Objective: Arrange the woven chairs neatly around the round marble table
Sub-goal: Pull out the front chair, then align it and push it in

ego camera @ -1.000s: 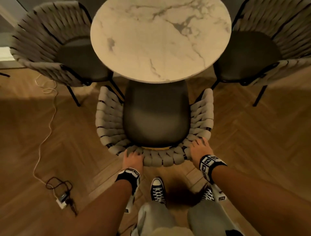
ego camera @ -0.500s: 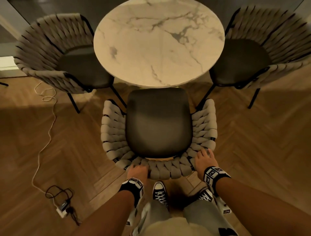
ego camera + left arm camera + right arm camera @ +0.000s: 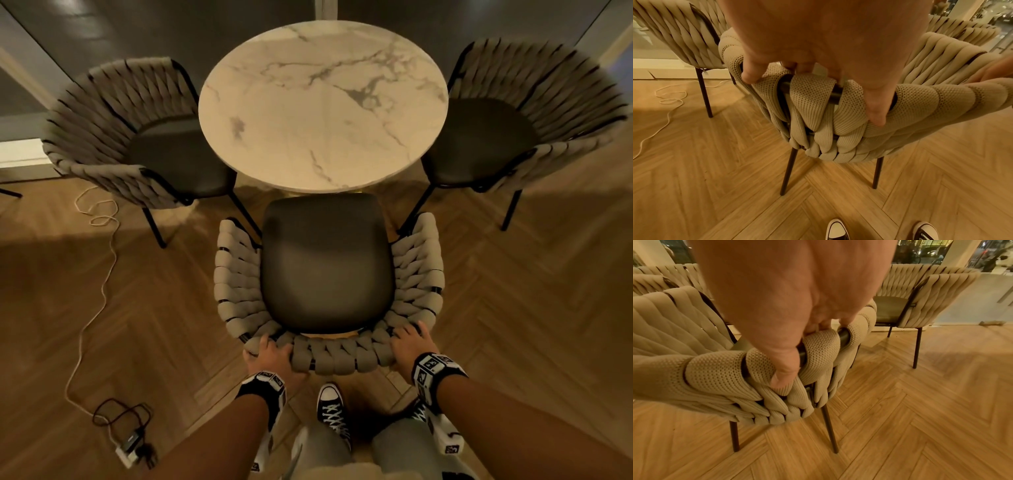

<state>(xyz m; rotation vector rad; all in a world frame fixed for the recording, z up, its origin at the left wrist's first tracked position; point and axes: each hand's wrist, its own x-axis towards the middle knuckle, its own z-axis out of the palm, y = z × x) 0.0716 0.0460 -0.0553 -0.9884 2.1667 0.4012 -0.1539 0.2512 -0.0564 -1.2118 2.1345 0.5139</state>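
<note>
A round marble table (image 3: 322,106) stands ahead with three woven chairs around it. The near chair (image 3: 325,260) has a dark seat and a beige woven back; its front edge sits just outside the table's rim. My left hand (image 3: 272,353) grips the top rail of its back at the left, thumb down the outside, as the left wrist view shows on the woven rail (image 3: 813,97). My right hand (image 3: 409,344) grips the same rail at the right, fingers curled over the rail (image 3: 818,344). A second chair (image 3: 137,137) stands left of the table, a third chair (image 3: 520,120) at its right.
A white cable (image 3: 96,260) runs over the herringbone wood floor at the left to a power strip with a dark cord (image 3: 132,442). My shoes (image 3: 334,411) stand right behind the near chair. Glass walls lie beyond the table.
The near chair has come back toward me, out from under the table; its whole seat now shows. Both hands kept their hold on the back rail.
</note>
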